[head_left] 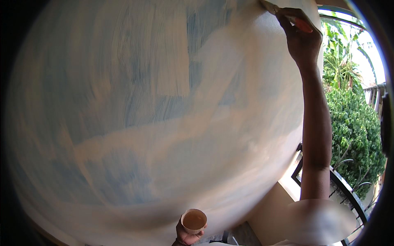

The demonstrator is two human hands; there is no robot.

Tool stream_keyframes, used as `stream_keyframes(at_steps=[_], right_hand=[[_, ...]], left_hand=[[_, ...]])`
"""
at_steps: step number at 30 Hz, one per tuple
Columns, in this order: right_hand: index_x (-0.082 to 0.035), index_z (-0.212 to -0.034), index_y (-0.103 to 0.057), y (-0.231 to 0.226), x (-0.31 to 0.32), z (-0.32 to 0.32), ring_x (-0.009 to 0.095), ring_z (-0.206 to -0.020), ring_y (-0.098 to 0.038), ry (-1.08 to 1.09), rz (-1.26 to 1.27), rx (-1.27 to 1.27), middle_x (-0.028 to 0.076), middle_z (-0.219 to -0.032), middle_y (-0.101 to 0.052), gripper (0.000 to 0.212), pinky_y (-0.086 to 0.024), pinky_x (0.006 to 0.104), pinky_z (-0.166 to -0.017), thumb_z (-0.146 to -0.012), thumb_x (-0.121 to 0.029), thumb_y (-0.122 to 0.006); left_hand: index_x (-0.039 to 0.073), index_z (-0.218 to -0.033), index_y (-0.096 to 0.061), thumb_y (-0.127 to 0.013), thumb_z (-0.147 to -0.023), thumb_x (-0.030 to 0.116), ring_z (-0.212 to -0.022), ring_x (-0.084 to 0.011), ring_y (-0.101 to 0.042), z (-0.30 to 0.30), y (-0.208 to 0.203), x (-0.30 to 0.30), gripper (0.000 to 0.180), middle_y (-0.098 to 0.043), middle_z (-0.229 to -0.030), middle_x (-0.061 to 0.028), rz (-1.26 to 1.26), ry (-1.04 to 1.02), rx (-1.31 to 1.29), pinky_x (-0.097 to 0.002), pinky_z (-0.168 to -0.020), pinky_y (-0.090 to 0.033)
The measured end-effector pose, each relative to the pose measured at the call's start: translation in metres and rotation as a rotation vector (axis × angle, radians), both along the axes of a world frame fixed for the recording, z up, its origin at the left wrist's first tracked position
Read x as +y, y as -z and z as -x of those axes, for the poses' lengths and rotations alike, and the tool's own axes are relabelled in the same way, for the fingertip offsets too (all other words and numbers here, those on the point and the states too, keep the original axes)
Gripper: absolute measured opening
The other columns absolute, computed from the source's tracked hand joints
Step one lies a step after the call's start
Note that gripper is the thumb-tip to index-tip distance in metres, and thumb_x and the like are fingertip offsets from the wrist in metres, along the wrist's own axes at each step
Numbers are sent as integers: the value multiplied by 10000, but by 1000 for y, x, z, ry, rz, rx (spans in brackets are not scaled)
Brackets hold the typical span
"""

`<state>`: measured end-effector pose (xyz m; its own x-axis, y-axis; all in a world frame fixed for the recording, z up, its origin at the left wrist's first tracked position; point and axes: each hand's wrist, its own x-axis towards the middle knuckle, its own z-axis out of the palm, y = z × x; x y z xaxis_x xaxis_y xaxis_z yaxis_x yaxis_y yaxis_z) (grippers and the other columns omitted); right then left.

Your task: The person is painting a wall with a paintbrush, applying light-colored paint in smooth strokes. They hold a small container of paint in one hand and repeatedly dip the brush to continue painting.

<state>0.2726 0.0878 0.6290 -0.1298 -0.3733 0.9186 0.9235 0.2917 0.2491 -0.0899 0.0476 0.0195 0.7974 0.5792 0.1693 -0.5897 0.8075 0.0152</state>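
Note:
My right hand (304, 43) is raised high at the upper right, closed around the handle of a paintbrush (302, 25) with a reddish-orange part. The brush's tip (267, 6) meets the wall (164, 135) near the top edge of the picture. That wall carries streaky, peach-coloured paint over a blue-grey ground, with blue patches showing through. Low in the middle, my left hand (189, 237) grips a small round cup (194, 221) from beneath and the side. Inside the cup is a peach-brown liquid that looks like the paint on the wall.
Along the right runs a dark metal railing (347, 186) with curved bars. Beyond it stand a leafy green bush (353, 131) and taller broad-leaved plants (338, 57). A pale low ledge (273, 209) sits at the lower right, beside a grey floor (244, 233).

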Motion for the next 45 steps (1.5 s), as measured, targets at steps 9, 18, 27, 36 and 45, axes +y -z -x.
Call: stream_keyframes(at_steps=[9,18,27,36,45], right_hand=[[-97,-935,-663,211,-42,94,152,-759,-726,-435,523,-739,80,-950,-730,138,-570,243,-484,-864,-96,-781],[-17,-998,-758,91,-27,13,128,-802,-720,-338,153,-45,47,-918,-763,83,-584,263,-698,-917,-14,-775],[-98,-888,-656,214,-31,76,169,-729,-701,-170,331,-669,122,-945,-711,176,-582,250,-553,-769,-39,-771],[-4,-995,-750,143,-32,2,85,-807,-682,-469,318,65,18,-934,-743,60,-559,243,-693,-935,0,-753],[-70,-946,-698,238,-35,83,216,-741,-714,-63,351,-564,129,-962,-737,251,-583,291,-583,-747,21,-820]], left_hand=[[113,-1455,-526,-634,-958,500,-1336,-407,-501,-8,2,1,639,-519,-1406,-240,40,45,-46,-498,-943,-577],[145,-1432,-564,-511,-1013,601,-1247,-428,-586,-14,5,-2,621,-614,-1389,-154,34,24,94,-518,-870,-591],[138,-1425,-566,-513,-1011,580,-1188,-421,-594,-14,-3,-8,608,-619,-1358,-156,93,17,91,-511,-840,-597],[128,-1475,-508,-650,-967,512,-1365,-398,-483,-10,9,-12,653,-477,-1458,-233,18,65,-41,-507,-986,-573],[144,-1478,-507,-637,-975,515,-1364,-393,-485,-1,11,-15,638,-482,-1458,-225,6,42,-15,-500,-965,-574]])
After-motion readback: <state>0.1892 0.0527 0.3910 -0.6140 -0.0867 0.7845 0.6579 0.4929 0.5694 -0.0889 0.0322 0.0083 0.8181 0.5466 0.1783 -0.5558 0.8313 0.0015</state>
